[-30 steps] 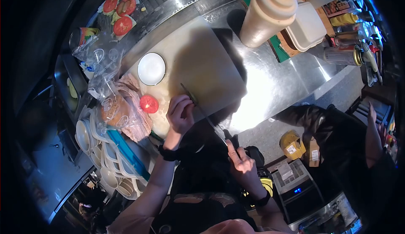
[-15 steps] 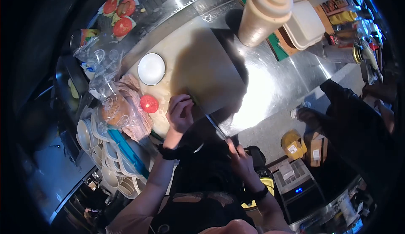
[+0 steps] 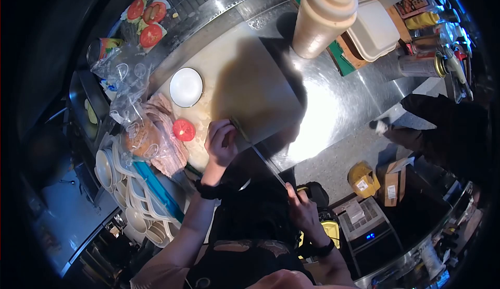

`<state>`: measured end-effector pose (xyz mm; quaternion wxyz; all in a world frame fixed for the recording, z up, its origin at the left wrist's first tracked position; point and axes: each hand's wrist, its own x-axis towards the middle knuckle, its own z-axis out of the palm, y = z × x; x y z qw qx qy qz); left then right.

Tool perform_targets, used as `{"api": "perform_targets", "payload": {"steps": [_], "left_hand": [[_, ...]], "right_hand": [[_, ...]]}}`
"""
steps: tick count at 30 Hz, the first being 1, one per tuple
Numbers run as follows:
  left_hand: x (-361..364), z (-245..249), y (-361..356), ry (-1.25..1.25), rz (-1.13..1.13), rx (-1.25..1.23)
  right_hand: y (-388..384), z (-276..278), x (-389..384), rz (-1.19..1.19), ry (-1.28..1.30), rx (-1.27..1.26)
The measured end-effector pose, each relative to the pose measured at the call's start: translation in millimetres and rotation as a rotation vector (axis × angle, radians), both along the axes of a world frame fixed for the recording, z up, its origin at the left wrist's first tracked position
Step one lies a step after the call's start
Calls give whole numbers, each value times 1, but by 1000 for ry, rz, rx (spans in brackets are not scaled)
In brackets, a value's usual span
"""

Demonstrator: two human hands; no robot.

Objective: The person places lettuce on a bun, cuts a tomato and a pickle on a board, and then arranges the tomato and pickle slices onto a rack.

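Observation:
My right hand (image 3: 303, 211) grips the handle of a long thin knife (image 3: 268, 164). Its blade slants up and left, reaching the near edge of a pale cutting board (image 3: 195, 52), close to my left fingers. My left hand (image 3: 222, 140) rests at that edge with fingers curled in. A small dark-greenish thing seems to lie by the fingertips, but shadow and fingers hide it. Left of this hand, a cut tomato (image 3: 184, 129) sits with its red face up. Beyond it stands a small white dish (image 3: 186, 87) on the board.
A large sauce bottle (image 3: 324, 21) stands beyond the board, beside a white lidded container (image 3: 374, 29). On the left are a pink cloth (image 3: 165, 151), a clear plastic bag (image 3: 130, 75) and stacked bowls (image 3: 136, 218). Tomato-topped pieces (image 3: 151, 35) lie at the back. Another person (image 3: 448, 133) is at right.
My right hand has drawn slightly down toward me with the knife, and more of the blade shows beside my left fingers. My left hand stays nearly still. The other person has shifted.

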<state>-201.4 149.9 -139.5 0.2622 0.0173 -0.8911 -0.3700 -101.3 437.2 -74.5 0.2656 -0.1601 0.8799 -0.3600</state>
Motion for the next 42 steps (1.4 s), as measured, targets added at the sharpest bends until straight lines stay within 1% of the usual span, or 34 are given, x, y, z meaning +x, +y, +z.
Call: {"api": "perform_targets", "payload": {"steps": [5,8,14,20,23,26,29,32,35,38,41,42], "left_hand": [[1,0,0,-13,1,-21],[-1,4,0,-15,-11,-19],[2,1,-1,-28,-1,-6],[-2,5,1,-19,-11,6],[-2,5,0,-17,-8,5],[-1,4,0,-22,-6,4],[-1,3,0,-29,-8,11],[-1,4,-1,-41,-16,14],[-1,4,-1,-41,-29,7],[-2,4,-2,-40,-29,17],[-3,3,-1,-34,-18,27],[-2,3,-1,-38,-16,34]], "right_hand": [[-1,11,-2,-10,-10,2],[4,4,7,40,7,73],[2,8,-1,20,-5,20],[2,14,-6,39,-7,71],[-1,19,-10,30,16,49],[-5,19,-13,2,59,-36],[-10,18,-15,22,123,-37],[-8,17,-8,48,32,24],[-8,22,-9,48,35,37],[-9,22,-20,49,91,-14],[-15,24,-30,0,100,-84],[-13,25,-29,14,75,-47]]}}
